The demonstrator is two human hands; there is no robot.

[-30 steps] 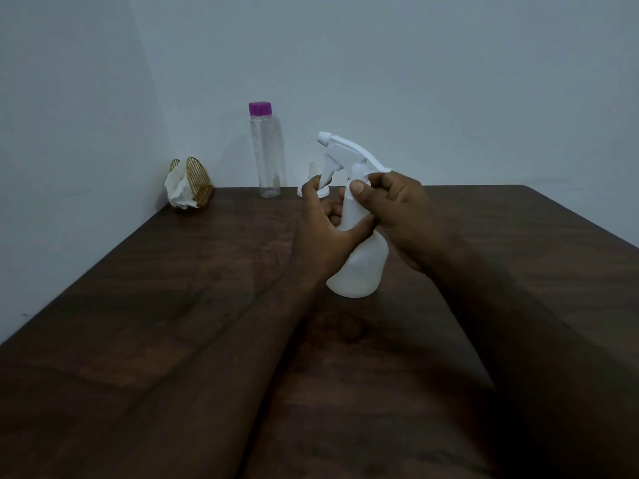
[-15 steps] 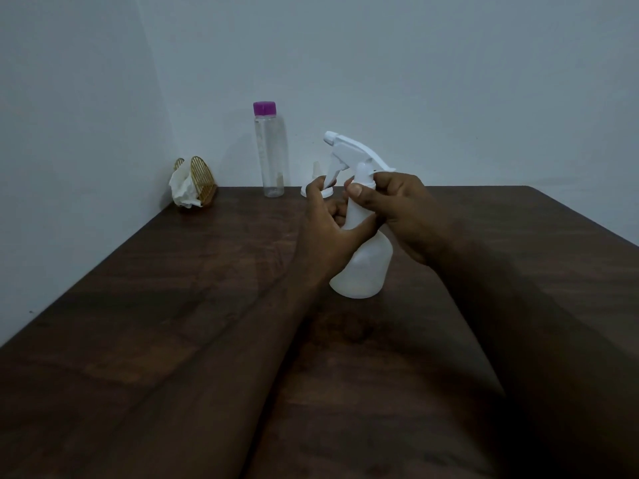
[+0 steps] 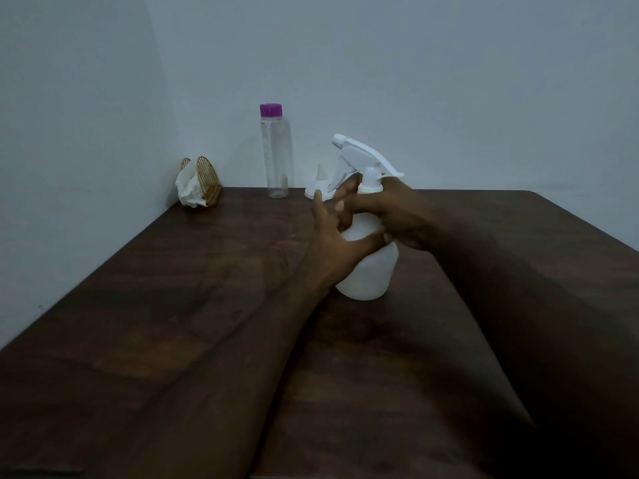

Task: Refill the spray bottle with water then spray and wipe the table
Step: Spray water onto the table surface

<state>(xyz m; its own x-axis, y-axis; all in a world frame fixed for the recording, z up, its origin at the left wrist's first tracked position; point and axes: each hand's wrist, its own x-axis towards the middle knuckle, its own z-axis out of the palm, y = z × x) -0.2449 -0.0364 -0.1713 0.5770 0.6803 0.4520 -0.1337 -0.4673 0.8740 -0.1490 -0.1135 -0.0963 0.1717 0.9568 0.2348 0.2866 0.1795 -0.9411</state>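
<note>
My left hand clasps the spray bottle between thumb and fingers; just above them, my right hand fingers curl round its neck.

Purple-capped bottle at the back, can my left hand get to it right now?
Probably yes. The left hand holds the spray bottle, so it must let go first; then only bare table lies between it and the purple-capped bottle.
</note>
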